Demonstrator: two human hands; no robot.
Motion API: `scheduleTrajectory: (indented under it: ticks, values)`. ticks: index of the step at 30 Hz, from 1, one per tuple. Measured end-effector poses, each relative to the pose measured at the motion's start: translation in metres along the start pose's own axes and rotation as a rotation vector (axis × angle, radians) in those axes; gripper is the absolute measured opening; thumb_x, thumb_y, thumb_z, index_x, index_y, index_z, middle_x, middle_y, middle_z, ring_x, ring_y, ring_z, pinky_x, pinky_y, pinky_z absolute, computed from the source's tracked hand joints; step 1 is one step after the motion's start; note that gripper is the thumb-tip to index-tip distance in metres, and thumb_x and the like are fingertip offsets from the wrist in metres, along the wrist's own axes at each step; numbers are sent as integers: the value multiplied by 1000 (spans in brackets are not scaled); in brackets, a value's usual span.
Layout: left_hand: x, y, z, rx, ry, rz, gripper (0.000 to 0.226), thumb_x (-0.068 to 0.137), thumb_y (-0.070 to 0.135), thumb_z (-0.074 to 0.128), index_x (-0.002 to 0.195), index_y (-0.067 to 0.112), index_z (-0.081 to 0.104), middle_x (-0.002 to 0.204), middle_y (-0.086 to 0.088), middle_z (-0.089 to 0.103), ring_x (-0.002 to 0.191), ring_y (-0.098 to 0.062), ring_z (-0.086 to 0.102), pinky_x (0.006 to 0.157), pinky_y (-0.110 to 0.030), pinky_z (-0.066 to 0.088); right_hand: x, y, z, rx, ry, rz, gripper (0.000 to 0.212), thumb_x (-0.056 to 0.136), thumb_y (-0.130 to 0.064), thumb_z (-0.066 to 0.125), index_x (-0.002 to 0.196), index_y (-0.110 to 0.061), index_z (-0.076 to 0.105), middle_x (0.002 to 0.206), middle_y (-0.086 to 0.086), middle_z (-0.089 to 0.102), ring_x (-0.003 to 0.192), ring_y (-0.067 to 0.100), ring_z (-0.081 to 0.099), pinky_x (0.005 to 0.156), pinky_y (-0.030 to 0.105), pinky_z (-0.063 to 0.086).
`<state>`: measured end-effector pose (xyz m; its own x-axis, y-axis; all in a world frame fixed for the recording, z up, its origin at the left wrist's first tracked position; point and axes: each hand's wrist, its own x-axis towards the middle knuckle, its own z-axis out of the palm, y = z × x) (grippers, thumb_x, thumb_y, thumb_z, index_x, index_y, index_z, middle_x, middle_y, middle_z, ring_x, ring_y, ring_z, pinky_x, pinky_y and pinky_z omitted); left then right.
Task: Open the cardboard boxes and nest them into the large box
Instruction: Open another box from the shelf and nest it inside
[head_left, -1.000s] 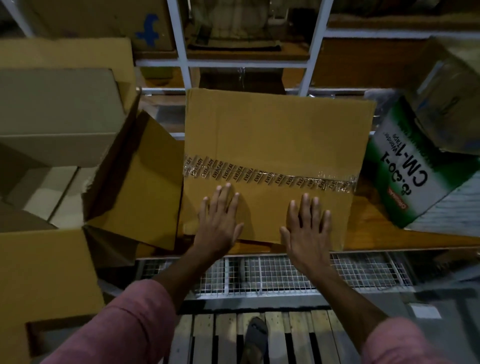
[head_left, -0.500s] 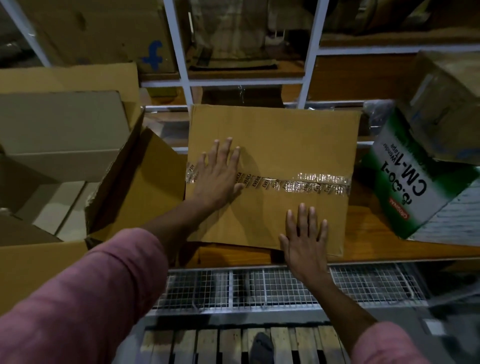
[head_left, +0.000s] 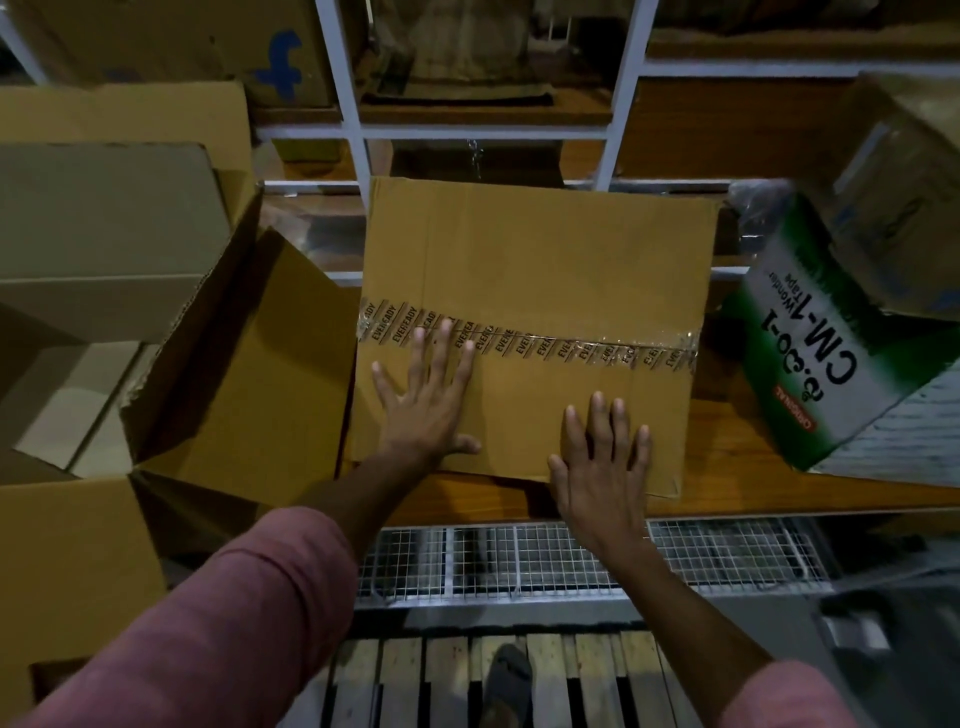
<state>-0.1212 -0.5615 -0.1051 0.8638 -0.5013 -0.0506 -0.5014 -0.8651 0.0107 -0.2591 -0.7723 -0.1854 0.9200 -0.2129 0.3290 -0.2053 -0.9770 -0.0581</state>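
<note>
From the head view, the taped cardboard box (head_left: 535, 270) lies on the wooden shelf (head_left: 753, 493) under both hands. The left hand (head_left: 426, 405) presses flat, fingers spread, fingertips on the tape (head_left: 571, 348). The right hand (head_left: 605, 462) lies flat, fingers straight, at the box's near edge.

I see left hand (head_left: 426, 410) slid back toward me from tape strip (head_left: 530, 345); only fingers (head_left: 444, 338) now reach tape on flat box (head_left: 545, 260).
</note>
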Motion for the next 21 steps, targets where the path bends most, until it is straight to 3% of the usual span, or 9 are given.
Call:
scheduleTrajectory:
  ticks: [4, 8, 12, 16, 21]
  values:
    - [-5, 1, 5, 11, 20, -8, 137, 71, 79, 64, 155, 24, -29, 155, -6, -47, 145, -36, -37, 106, -85, 6, 25, 12, -18, 58, 43, 94, 66, 92, -56, 58, 147, -23, 44, 160, 12, 26, 151, 36, 19, 116, 70, 12]
    - [-7, 0, 8, 23, 40, 1, 135, 71, 83, 60, 156, 23, -27, 157, -8, -45, 146, -36, -37, 105, -85, 6, 67, 41, -39, 171, 90, 204, 92, 83, -74, 56, 155, -24, 29, 166, 11, 10, 155, 40, 0, 112, 73, 6]
    - [-11, -1, 12, 35, 73, -1, 133, 72, 82, 60, 157, 23, -23, 159, -8, -42, 148, -36, -34, 106, -84, 9, 76, 48, -42, 173, 59, 176, 108, 75, -78, 65, 159, -26, 22, 169, 9, 0, 154, 42, -12, 108, 73, 25]
    - [-10, -1, 13, 35, 56, 0, 128, 75, 82, 57, 157, 23, -22, 160, -7, -39, 150, -35, -29, 108, -82, 10, 71, 48, -38, 130, 53, 174, 103, 75, -78, 64, 157, -27, 28, 168, 12, 7, 154, 44, -6, 98, 74, 38]
    - [7, -15, -9, -30, 177, -79, 119, 76, 79, 61, 159, 27, -6, 166, -6, -20, 153, -36, -14, 111, -79, 11, 63, 53, -31, 120, 52, 148, 92, 78, -64, 71, 154, -27, 33, 166, 11, 11, 154, 39, 3, 98, 77, 36]
